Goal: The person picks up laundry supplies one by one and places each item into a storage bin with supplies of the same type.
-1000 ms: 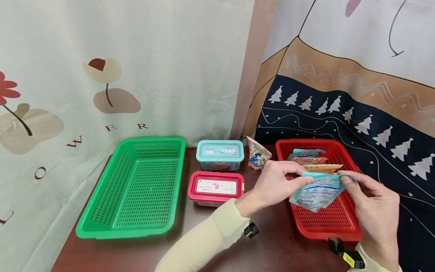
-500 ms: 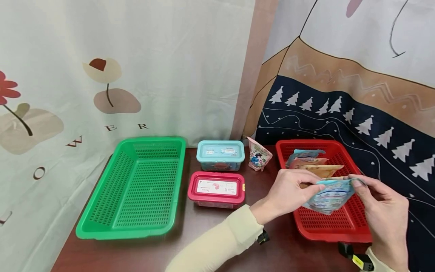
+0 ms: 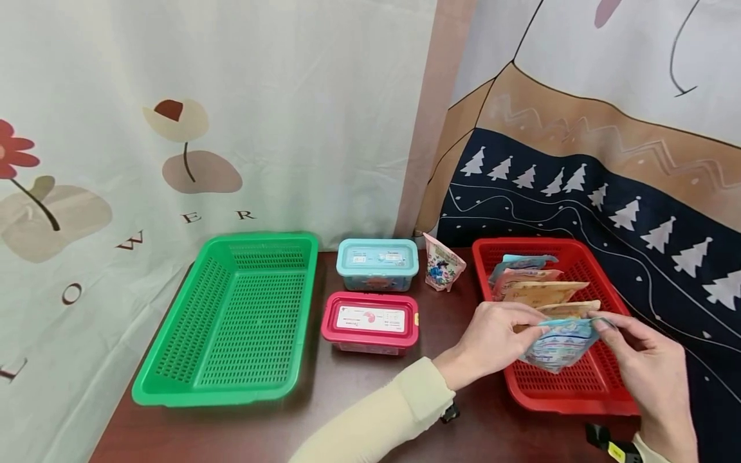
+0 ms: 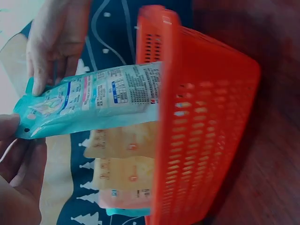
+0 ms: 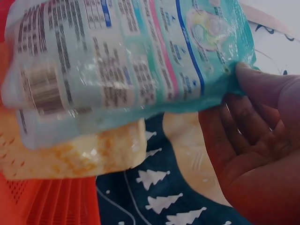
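A light blue pouch with printed text (image 3: 558, 347) is held upright by its top edge in the front half of the red basket (image 3: 570, 402). My left hand (image 3: 492, 337) pinches one top corner, and my right hand (image 3: 648, 366) pinches the opposite one. In the left wrist view, the pouch's lower end drops behind the basket wall (image 4: 206, 117). Behind the held pouch stand two tan pouches (image 3: 541, 292), a pink pouch (image 3: 527, 276) and another blue pouch (image 3: 528, 262), lined up toward the back of the basket.
Left of the red basket are a small floral pouch (image 3: 442, 267), a light blue lidded box (image 3: 377, 258) and a crimson lidded box (image 3: 370, 319). A green basket (image 3: 255, 321) stands farther left. Printed curtains (image 3: 324, 128) hang behind the table.
Both hands have moved right and toward the front of the red basket with the blue pouch, lowering it slightly. The front tan pouch, hidden before, now shows behind it.
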Tool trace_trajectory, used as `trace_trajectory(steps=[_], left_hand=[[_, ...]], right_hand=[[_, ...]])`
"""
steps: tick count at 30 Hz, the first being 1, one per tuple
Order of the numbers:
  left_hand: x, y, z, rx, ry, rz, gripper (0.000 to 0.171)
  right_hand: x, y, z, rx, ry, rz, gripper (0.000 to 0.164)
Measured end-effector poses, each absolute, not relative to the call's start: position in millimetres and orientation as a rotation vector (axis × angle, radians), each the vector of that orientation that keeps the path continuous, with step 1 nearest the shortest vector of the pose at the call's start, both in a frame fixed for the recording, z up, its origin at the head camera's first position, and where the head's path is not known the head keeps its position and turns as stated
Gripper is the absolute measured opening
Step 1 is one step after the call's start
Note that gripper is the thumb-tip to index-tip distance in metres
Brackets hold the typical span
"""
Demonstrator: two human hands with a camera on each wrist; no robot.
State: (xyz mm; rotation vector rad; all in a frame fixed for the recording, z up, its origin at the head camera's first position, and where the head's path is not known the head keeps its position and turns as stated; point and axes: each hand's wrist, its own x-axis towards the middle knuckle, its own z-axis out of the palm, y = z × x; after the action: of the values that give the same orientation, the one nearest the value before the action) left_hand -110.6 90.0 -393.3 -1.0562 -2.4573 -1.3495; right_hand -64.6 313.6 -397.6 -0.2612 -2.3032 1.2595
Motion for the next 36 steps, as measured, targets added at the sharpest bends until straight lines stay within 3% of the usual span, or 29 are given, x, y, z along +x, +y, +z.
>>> trace_trajectory(steps=[20, 36], left_hand=[[-114, 92, -426, -1.071, -2.461, -1.070, 0.018], [-119, 97, -443, -1.036, -2.494, -0.981, 0.017]], right_hand=[[-70, 327, -426, -0.055, -2.487, 1.133, 0.019], [-73, 326, -436, -0.172, -2.617, 1.101, 0.025]])
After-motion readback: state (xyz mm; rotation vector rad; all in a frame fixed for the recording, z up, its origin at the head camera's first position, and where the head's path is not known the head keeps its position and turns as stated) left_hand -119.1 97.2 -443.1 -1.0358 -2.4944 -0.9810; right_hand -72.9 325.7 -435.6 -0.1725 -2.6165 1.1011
